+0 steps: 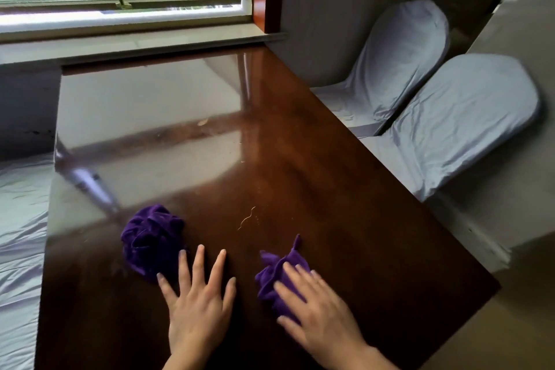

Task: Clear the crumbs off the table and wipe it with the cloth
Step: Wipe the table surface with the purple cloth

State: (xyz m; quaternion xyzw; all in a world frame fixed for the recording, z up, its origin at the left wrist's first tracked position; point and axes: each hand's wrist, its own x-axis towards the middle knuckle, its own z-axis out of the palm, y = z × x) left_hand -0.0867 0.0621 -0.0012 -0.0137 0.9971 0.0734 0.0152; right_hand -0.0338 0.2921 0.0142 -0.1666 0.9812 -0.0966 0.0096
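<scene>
A glossy dark wooden table (330, 189) fills the view. My left hand (198, 303) lies flat on it with fingers spread, holding nothing. A bunched purple cloth (150, 237) lies just beyond its fingertips to the left. My right hand (318, 312) presses down on a second purple cloth (279, 270) near the front edge, fingers on top of it. A thin pale thread-like scrap (247, 218) lies between and beyond the two cloths. A small crumb (202, 122) sits farther back near the middle.
Two chairs in pale covers (459, 126) stand along the table's right side. A window and sill (126, 21) run behind the far edge. A surface under pale sheeting (21, 234) lies to the left.
</scene>
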